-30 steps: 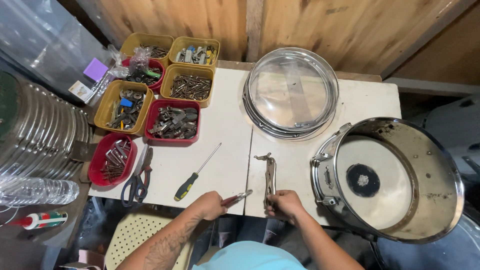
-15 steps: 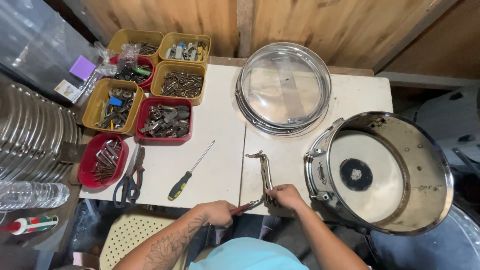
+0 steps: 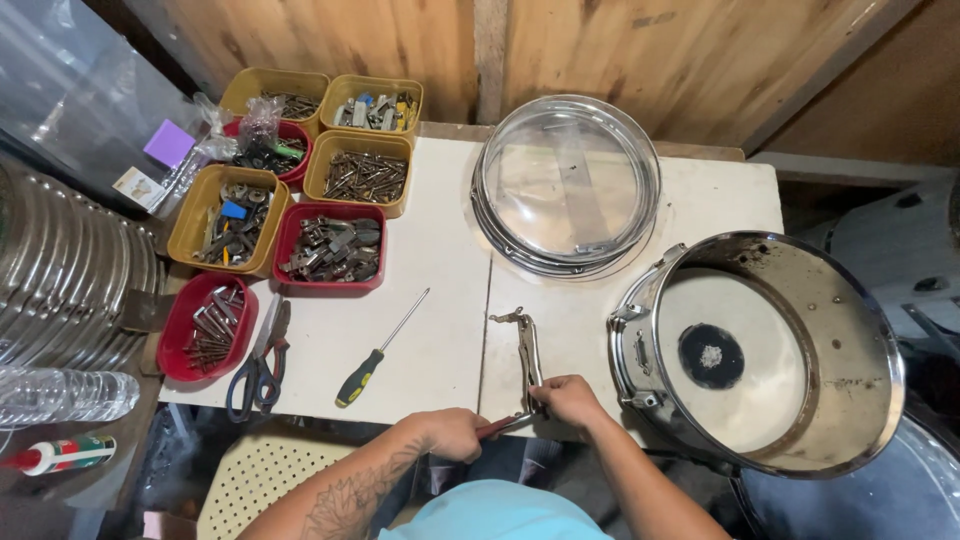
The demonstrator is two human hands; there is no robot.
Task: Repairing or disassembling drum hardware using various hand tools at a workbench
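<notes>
The right hand (image 3: 568, 400) is closed around the locking pliers (image 3: 527, 360), as half a second ago; the left hand (image 3: 452, 432) remains pinched on a red-handled tool (image 3: 497, 426) at the table's (image 3: 440, 300) near edge. Open tabletop is left between screwdriver (image 3: 378, 352) and drum (image 3: 755, 350).
</notes>
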